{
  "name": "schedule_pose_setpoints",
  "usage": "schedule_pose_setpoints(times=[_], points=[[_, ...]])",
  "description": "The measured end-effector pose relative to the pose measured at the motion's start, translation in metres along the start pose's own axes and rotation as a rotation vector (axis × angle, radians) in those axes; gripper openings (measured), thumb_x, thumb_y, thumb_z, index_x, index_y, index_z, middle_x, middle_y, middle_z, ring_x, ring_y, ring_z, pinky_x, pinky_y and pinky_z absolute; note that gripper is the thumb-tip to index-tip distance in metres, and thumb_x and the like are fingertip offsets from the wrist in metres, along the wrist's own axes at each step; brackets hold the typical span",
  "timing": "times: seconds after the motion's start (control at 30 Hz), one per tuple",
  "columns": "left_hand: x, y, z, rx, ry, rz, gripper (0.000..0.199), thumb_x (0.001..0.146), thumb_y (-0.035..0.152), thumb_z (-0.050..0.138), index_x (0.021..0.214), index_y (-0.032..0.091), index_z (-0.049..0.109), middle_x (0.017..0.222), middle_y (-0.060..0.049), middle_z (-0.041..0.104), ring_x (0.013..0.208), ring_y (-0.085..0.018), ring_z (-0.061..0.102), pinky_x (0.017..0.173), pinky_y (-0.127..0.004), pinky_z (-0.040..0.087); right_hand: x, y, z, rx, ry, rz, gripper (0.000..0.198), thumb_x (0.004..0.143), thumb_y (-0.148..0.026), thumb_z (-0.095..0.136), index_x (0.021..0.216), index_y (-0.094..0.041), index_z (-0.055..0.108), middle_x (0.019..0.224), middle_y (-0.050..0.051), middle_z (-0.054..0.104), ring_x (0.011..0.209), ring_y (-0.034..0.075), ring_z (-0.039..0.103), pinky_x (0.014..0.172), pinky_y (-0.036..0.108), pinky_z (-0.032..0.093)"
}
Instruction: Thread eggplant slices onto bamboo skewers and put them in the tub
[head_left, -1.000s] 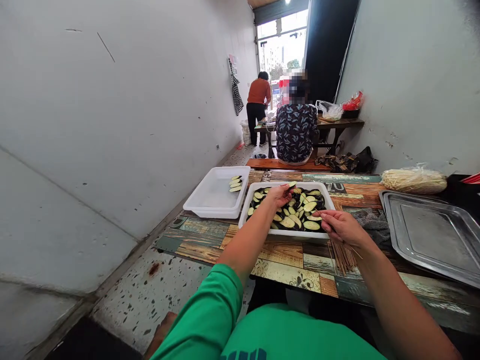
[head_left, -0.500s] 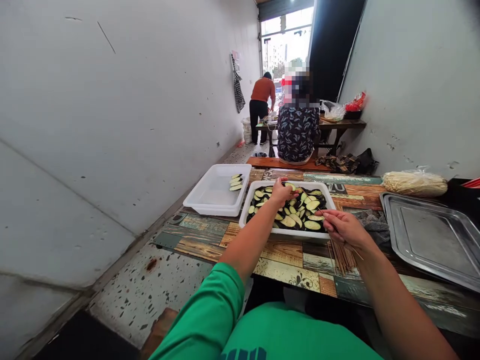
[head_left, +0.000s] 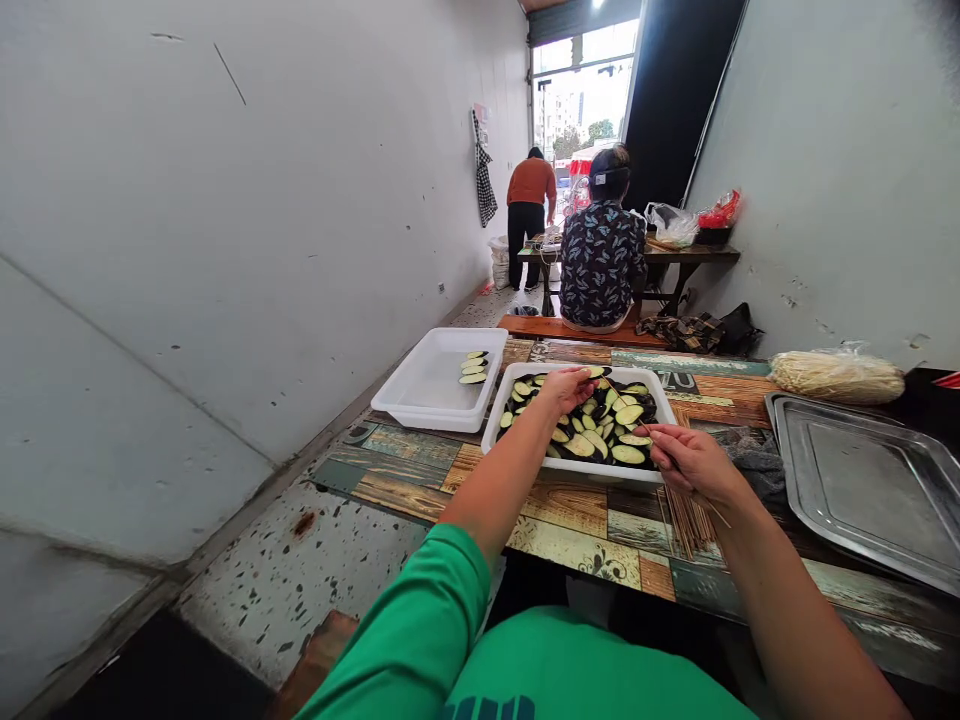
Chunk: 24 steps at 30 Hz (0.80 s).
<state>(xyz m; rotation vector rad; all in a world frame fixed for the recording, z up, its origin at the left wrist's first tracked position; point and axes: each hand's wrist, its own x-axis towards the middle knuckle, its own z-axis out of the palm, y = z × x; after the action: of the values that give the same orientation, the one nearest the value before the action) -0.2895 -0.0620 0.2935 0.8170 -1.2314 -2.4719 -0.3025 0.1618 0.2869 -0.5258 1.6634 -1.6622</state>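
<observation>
My left hand is closed on an eggplant slice, pale inside with dark skin, above the far side of a white tub. That tub is full of eggplant slices. Between the fingers of my right hand, closed at the tub's right corner, is a thin wooden skewer. It points up and left toward the slice; whether its tip has entered the slice I cannot tell. More skewers lie in a bundle on the table beneath my right hand.
Left of the tub stands a second white tub with several eggplant slices. Metal trays, a grey cloth and bagged enoki-like mushrooms lie at right. Ahead, one person sits on a bench; another bends over.
My left hand's fingers have drawn together around the eggplant slice, which now shows more edge-on. My right hand keeps its grip on the skewer. The view has shifted slightly.
</observation>
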Motion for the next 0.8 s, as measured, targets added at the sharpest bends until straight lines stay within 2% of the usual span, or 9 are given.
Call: schedule_pose_setpoints(times=[0.2, 0.33, 0.53, 0.8], points=[[0.0046, -0.0003, -0.0029, -0.098, -0.041, -0.090, 0.012, 0.084, 0.001, 0.060, 0.078, 0.010, 0.057, 0.072, -0.009, 0.066, 0.066, -0.014, 0.067, 0.058, -0.019, 0.050, 0.0000, -0.0009, 0.0009, -0.002, 0.017, 0.014, 0.052, 0.066, -0.043, 0.072, 0.106, -0.011, 0.063, 0.047, -0.011, 0.045, 0.027, 0.002, 0.025, 0.029, 0.017, 0.015], [0.0059, -0.0010, -0.0044, -0.141, -0.025, -0.064, 0.012, 0.080, 0.000, 0.067, 0.078, 0.010, 0.059, 0.072, -0.008, 0.068, 0.068, -0.015, 0.069, 0.062, -0.022, 0.053, -0.0003, -0.0023, 0.0017, -0.002, 0.024, 0.021, 0.052, 0.065, -0.042, 0.073, 0.106, -0.011, 0.064, 0.047, -0.010, 0.045, 0.027, 0.002, 0.025, 0.029, 0.017, 0.014], [0.0025, 0.0019, -0.0023, -0.105, 0.017, -0.073, 0.010, 0.090, 0.008, 0.057, 0.082, 0.008, 0.063, 0.065, -0.007, 0.067, 0.058, -0.011, 0.066, 0.058, -0.018, 0.052, -0.0007, -0.0025, 0.0016, -0.023, 0.025, 0.017, 0.051, 0.066, -0.043, 0.073, 0.105, -0.011, 0.065, 0.046, -0.010, 0.044, 0.027, 0.002, 0.025, 0.030, 0.018, 0.012], [-0.0040, 0.0043, 0.0011, -0.131, 0.048, -0.053, 0.010, 0.092, 0.008, 0.055, 0.089, 0.006, 0.064, 0.061, -0.006, 0.066, 0.057, -0.012, 0.066, 0.060, -0.020, 0.054, 0.0009, -0.0022, 0.0023, -0.039, 0.041, 0.023, 0.048, 0.066, -0.044, 0.072, 0.100, -0.011, 0.065, 0.045, -0.010, 0.043, 0.028, 0.002, 0.025, 0.031, 0.017, 0.012]])
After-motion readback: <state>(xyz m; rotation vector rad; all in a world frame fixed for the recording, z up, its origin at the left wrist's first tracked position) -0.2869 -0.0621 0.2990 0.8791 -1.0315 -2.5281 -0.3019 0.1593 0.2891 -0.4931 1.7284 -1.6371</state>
